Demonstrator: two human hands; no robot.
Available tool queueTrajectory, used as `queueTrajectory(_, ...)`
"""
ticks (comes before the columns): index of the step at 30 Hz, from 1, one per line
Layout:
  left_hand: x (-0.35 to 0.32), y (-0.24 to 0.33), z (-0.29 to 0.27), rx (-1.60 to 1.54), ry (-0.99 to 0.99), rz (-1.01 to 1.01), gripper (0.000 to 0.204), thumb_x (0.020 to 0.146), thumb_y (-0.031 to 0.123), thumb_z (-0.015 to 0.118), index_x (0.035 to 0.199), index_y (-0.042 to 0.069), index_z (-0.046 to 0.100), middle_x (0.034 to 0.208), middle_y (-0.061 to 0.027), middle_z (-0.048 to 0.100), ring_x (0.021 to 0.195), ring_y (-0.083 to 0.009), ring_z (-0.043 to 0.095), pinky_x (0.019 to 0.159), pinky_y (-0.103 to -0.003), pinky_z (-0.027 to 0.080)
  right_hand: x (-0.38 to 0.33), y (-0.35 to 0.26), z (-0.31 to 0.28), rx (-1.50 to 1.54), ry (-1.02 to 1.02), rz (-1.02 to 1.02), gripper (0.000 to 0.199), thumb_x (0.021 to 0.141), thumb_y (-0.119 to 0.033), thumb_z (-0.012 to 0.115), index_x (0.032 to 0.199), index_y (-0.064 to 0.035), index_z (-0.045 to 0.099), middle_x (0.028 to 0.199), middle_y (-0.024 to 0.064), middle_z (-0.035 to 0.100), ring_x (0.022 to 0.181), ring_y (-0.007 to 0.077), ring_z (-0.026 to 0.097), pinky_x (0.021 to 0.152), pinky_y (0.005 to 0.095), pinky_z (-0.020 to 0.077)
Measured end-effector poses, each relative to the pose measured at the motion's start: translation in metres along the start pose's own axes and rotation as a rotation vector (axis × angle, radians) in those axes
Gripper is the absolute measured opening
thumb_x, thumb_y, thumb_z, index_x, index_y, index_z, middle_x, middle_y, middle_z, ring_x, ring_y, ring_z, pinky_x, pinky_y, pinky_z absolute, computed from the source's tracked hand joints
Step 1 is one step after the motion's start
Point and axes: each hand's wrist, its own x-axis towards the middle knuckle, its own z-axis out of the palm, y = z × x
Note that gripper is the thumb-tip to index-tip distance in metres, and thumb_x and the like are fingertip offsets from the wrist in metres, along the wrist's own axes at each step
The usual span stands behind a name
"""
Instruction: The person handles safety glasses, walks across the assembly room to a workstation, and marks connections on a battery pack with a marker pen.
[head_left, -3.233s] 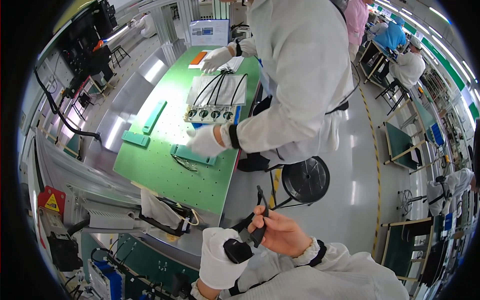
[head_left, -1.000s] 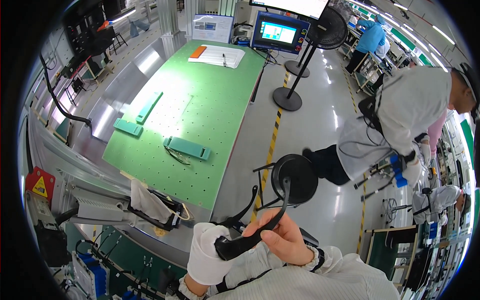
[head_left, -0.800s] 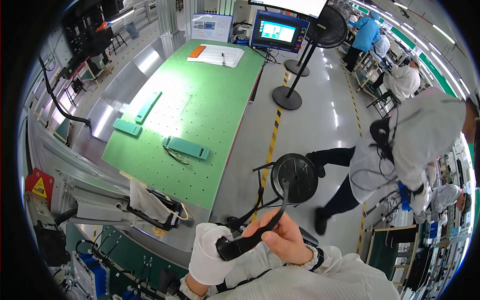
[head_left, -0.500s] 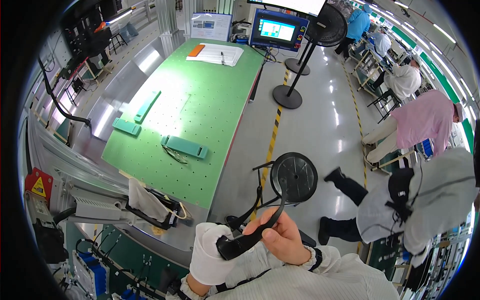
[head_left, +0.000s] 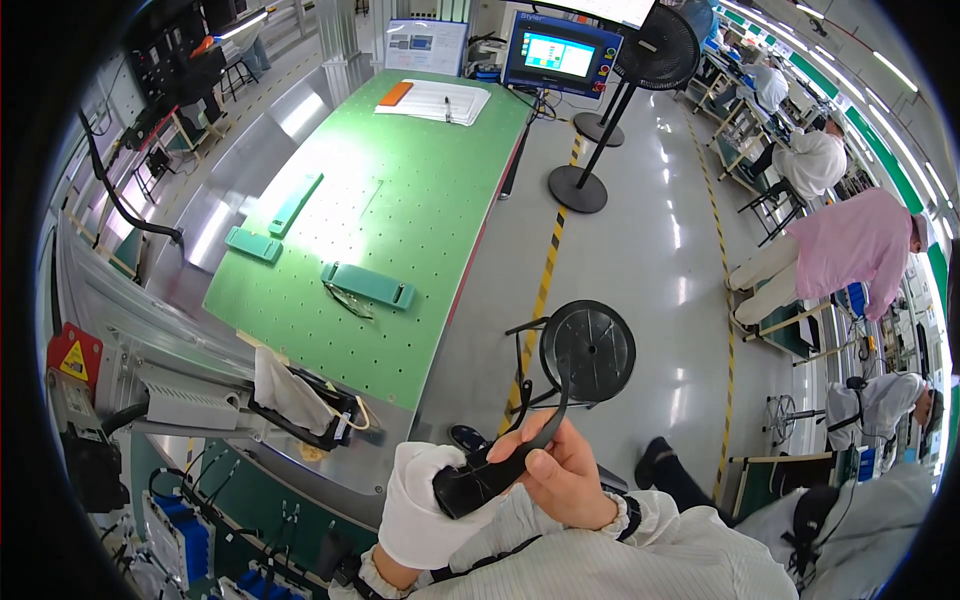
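A black plastic piece (head_left: 478,484) with a thick, blocky end and thin curved arms, resembling a pair of bulky glasses, is held between my hands. Around its thick end my left hand (head_left: 425,505), in a white glove, is closed. My bare right hand (head_left: 565,478) pinches the piece where it narrows into an arm, thumb on the near side and fingers behind. The arms point up and away over the floor. Part of the piece is hidden by my fingers and the glove.
A green perforated table (head_left: 400,345) stands ahead left, bearing green fixtures (head_left: 370,286), papers (head_left: 470,103) and an orange block (head_left: 396,93). A black round stool (head_left: 588,352) is just ahead. Beyond are a floor fan (head_left: 578,188) and a control screen (head_left: 560,55). People are on the right.
The black piece has turned slightly in my hands, and its arms stand closer together. A passing person on the right has moved toward the lower edge.
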Motion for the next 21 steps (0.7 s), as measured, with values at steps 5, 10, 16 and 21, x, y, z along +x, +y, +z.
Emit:
queueTrajectory(5, 0.0002, 0.0024, -0.0004, -0.005, 0.004, 0.010, 0.058, 0.051, 0.013, 0.081, 0.094, 0.009, 0.043, 0.084, -0.0097, 0.046, 0.070, -0.0265, 0.050, 0.058, -0.034, 0.042, -0.0013, 0.0013, -0.0016, 0.047, 0.013, 0.023, 0.023, 0.088, -0.017, 0.048, 0.105, -0.0056, 0.038, 0.100, 0.0182, 0.054, 0.085, 0.0204, 0.058, 0.069, 0.0286, 0.0492)
queueTrajectory(10, -0.0012, 0.0025, -0.0002, 0.038, 0.023, 0.032, 0.058, 0.051, 0.014, 0.081, 0.094, 0.009, 0.043, 0.084, -0.0092, 0.047, 0.070, -0.0262, 0.050, 0.058, -0.034, 0.041, -0.0009, 0.0029, 0.0001, 0.121, 0.022, 0.060, 0.022, 0.088, -0.017, 0.048, 0.105, -0.0061, 0.038, 0.099, 0.0179, 0.054, 0.085, 0.0198, 0.057, 0.070, 0.0290, 0.0484)
queueTrajectory(16, 0.0001, 0.0024, -0.0037, 0.055, 0.016, 0.039, 0.055, 0.052, 0.011, 0.079, 0.094, 0.009, 0.043, 0.082, -0.0096, 0.047, 0.070, -0.0277, 0.050, 0.058, -0.035, 0.041, 0.0000, 0.0039, 0.0022, 0.125, 0.014, 0.032, 0.022, 0.088, -0.017, 0.048, 0.104, -0.0060, 0.038, 0.099, 0.0174, 0.054, 0.086, 0.0199, 0.057, 0.071, 0.0293, 0.0480)
queueTrajectory(21, 0.0006, -0.0004, -0.0047, 0.062, 0.026, 0.062, 0.053, 0.052, 0.007, 0.074, 0.094, 0.008, 0.043, 0.081, -0.0099, 0.047, 0.069, -0.0278, 0.050, 0.058, -0.035, 0.041, -0.0001, 0.0047, 0.0041, 0.078, 0.022, 0.004, 0.022, 0.087, -0.017, 0.049, 0.103, -0.0061, 0.038, 0.098, 0.0175, 0.054, 0.086, 0.0205, 0.057, 0.071, 0.0295, 0.0480)
